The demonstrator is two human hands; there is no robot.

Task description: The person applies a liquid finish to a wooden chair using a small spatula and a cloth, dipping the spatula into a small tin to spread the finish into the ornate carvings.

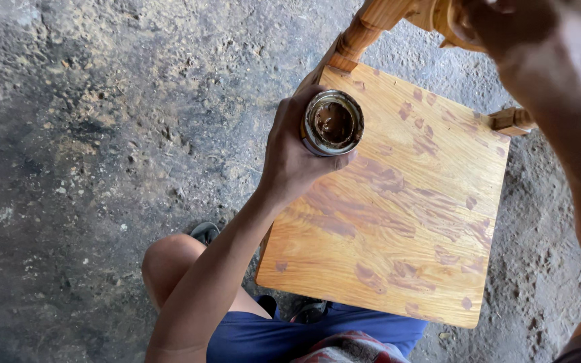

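My left hand (294,151) grips a small round metal tin (333,123) with brown paste inside, held open side up over the near left corner of a wooden chair seat (405,228). The yellow seat carries many brown smears. My right hand (506,23) is raised at the top right, close to the camera and blurred, next to the chair's turned wooden back post (371,27); whether it holds anything I cannot tell.
The chair stands on a rough grey dirt floor (89,148). My knee (169,262) in blue shorts and a sandalled foot (204,232) are just left of the seat's front edge. A second turned post (514,121) sticks out at the seat's right.
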